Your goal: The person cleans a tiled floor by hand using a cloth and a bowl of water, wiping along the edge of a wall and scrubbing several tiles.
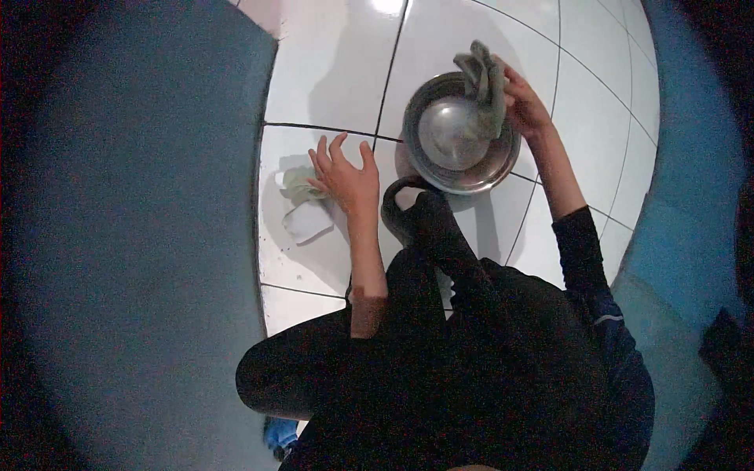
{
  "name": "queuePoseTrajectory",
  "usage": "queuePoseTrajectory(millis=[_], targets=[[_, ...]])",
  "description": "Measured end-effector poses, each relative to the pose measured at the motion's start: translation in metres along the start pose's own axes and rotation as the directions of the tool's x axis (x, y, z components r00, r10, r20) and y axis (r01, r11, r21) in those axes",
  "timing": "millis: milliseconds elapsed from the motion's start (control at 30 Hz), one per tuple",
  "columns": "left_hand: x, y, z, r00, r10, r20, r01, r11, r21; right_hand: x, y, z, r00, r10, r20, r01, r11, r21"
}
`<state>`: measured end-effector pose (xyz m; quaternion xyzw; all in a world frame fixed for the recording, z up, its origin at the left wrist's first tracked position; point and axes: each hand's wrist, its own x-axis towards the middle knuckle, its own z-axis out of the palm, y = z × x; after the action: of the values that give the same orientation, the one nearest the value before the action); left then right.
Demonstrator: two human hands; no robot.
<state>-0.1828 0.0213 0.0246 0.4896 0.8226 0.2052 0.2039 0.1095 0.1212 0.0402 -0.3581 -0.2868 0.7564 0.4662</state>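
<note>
Round, shiny metal bowl point(500, 166): one, on white glossy tile floor point(440, 39).
Grey-green, rumpled fabric cloth point(488, 86): one, draped at the bowl's one o'clock, reaching inside its rim.
Right hand point(524, 100): at the bowl's two o'clock; fingers closed on the cloth.
Left hand point(345, 177): at the bowl's eight o'clock; fingers spread and slightly curled, holding nothing.
Pale green, crumpled piece point(298, 185): at the left hand's nine o'clock, partly behind its fingers; contact cannot be told.
White, roughly four-sided piece point(308, 222): at the left hand's half past seven, lying on the tiles.
</note>
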Motion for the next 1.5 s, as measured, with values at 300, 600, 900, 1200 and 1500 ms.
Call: queuePoseTrajectory(millis=[300,600,900,1200,1500], targets=[[-0.016,0.017,0.02,0.987,0.127,0.097,-0.123,0.992,-0.042,-0.046,0.092,-0.019,0.941,-0.281,-0.19,-0.139,0.19,-0.972],[-0.017,0.023,0.021,0.984,0.133,0.122,-0.128,0.99,-0.052,-0.043,0.112,-0.017,0.947,-0.284,0.149,0.086,-0.223,-0.971],[-0.03,0.037,0.027,0.961,0.233,0.15,-0.222,0.971,-0.087,-0.042,0.107,-0.032,0.943,-0.287,0.171,0.147,-0.106,-0.983],[-0.048,0.063,0.04,0.891,0.447,0.081,-0.396,0.852,-0.341,-0.035,0.1,-0.025,0.931,-0.362,0.052,0.06,0.01,-0.998],[-0.055,0.057,0.058,0.837,0.491,0.242,-0.356,0.824,-0.441,-0.038,0.109,-0.046,0.973,-0.09,0.211,0.198,-0.131,-0.971]])
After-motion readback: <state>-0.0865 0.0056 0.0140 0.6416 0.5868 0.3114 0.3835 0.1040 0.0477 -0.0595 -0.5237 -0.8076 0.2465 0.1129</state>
